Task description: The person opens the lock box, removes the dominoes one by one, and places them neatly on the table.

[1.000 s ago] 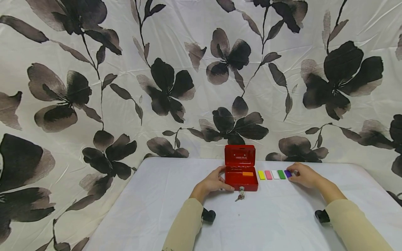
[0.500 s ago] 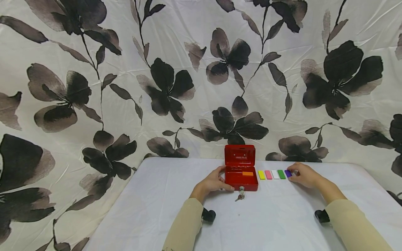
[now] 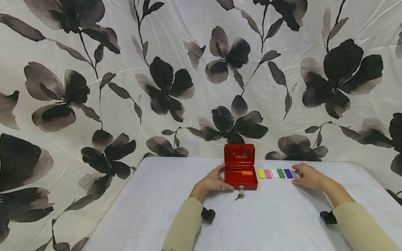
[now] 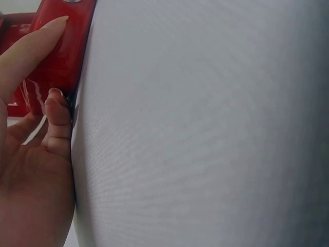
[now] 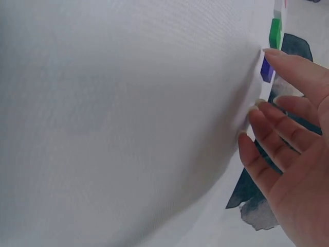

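A red cash box (image 3: 250, 186) stands on the white table with its lid (image 3: 239, 150) raised. An orange block (image 3: 247, 173) lies inside it. Keys (image 3: 240, 196) hang at the lock on the front. My left hand (image 3: 213, 180) grips the box at its front left corner, the thumb on the front wall (image 4: 67, 51) and the other fingers along the side. To the right of the box, yellow (image 3: 261, 174), pink (image 3: 268, 174), white (image 3: 275, 173), green (image 3: 281, 173) and purple (image 3: 288, 173) blocks form a row. My right hand (image 3: 309, 177) holds nothing, fingers loosely bent beside the purple block.
A white cloth covers the table (image 3: 251, 226). Behind it hangs a pale curtain (image 3: 176, 28) printed with dark flowers. A black wrist device (image 3: 208, 214) sits at my left wrist and another black device (image 3: 328, 217) at my right.
My right hand has let go of the purple block and moved slightly right. That block now stands straight in line with the others. My left hand keeps its hold on the box.
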A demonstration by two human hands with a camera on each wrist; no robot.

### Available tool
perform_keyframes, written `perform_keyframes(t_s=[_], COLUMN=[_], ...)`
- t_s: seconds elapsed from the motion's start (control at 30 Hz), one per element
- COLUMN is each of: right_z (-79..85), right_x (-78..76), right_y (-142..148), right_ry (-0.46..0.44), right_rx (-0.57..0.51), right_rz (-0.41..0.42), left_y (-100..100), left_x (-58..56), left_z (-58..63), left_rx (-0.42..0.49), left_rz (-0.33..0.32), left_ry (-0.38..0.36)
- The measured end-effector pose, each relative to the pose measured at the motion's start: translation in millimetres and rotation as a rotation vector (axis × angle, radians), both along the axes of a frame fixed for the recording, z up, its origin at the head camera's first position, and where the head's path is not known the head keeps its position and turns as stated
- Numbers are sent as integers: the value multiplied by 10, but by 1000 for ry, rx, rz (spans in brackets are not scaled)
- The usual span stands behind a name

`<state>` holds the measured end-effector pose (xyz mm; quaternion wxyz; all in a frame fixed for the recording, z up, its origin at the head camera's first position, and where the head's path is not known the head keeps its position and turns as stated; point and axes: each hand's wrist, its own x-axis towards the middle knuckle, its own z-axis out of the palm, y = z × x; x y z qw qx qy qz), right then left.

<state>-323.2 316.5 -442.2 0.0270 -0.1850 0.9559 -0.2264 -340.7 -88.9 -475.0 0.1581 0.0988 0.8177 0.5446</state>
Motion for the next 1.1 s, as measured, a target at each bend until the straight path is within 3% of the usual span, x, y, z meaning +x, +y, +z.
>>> perform_keyframes(t_s=[0.43, 0.8, 1.1], right_z=[137, 261, 323], right_x=[156, 225, 244], right_y=[-47, -354, -672], right_ry=[20, 82, 65], right_rx=[17, 17, -32], right_rz=[38, 117, 149], left_y=[-5, -4, -12], left_x=[8, 4, 18], left_z=[-2, 21, 38], left_rx=[-27, -19, -7], left_rz=[-2, -6, -12], left_ry=[2, 12, 2])
